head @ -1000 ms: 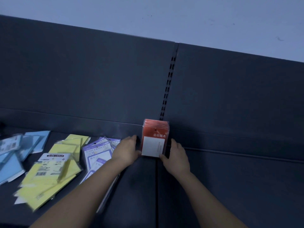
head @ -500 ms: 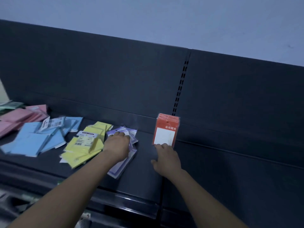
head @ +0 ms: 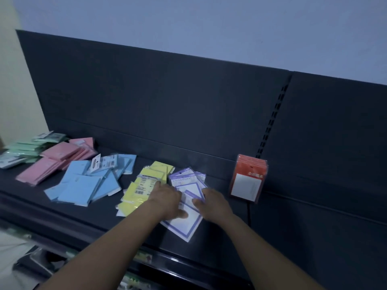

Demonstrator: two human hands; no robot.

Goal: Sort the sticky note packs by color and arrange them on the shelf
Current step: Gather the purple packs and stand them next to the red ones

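The purple packs point(head: 184, 182) lay fanned flat on the shelf point(head: 293, 237), between the yellow packs point(head: 134, 197) and the red packs point(head: 247, 181), which stood against the back panel. The left hand point(head: 167, 198) rested on their left side and the right hand point(head: 215, 203) on their right; whether the fingers gripped or only pressed, I could not tell. The packs looked thin, light and film-wrapped, so probably slippery. It seemed best to push them into one stack and pinch both side edges.

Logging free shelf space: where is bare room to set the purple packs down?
Bare shelf right of the orange stack, and a narrower gap between it and the purple packs. Leftward is crowded: yellow, blue, pink and green piles lie close.
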